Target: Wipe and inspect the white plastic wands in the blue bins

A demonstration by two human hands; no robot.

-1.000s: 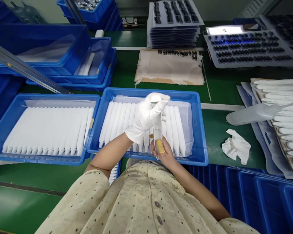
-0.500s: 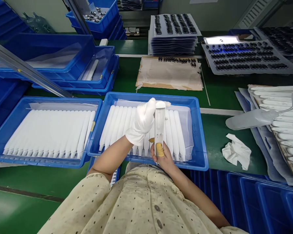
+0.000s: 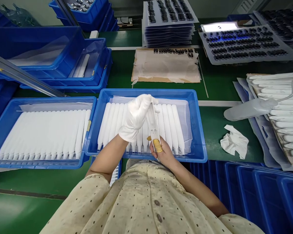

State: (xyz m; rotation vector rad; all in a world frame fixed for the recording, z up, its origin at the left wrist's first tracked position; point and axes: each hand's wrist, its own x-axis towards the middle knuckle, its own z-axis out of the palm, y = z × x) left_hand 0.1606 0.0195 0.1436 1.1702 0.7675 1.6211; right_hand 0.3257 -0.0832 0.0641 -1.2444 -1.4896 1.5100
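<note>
A long white plastic part point(image 3: 152, 122), hollow with ribs along its inner side, is held above the middle blue tray point(image 3: 200, 130). My left hand point(image 3: 136, 117), in a white glove, is closed around its upper end. Lower down, my right hand point(image 3: 162, 150) grips the bottom end, with yellow finger cots on the thumb and a finger. The part leans with its top toward the left. Beneath my hands, a row of similar white parts point(image 3: 172, 126) lies side by side on a translucent sheet in the tray.
On the left stands another blue tray point(image 3: 94, 112) filled with white parts. A squeeze bottle point(image 3: 250, 110) and a crumpled white cloth point(image 3: 234, 142) lie to the right. Behind are a paper-covered board point(image 3: 164, 68) and sheets of small black pieces point(image 3: 244, 45). Stacked blue bins point(image 3: 244, 188) stand below right.
The white part has tilted, its upper end moving left together with my gloved left hand. My right hand keeps its hold at the lower end. The camera view has shifted slightly.
</note>
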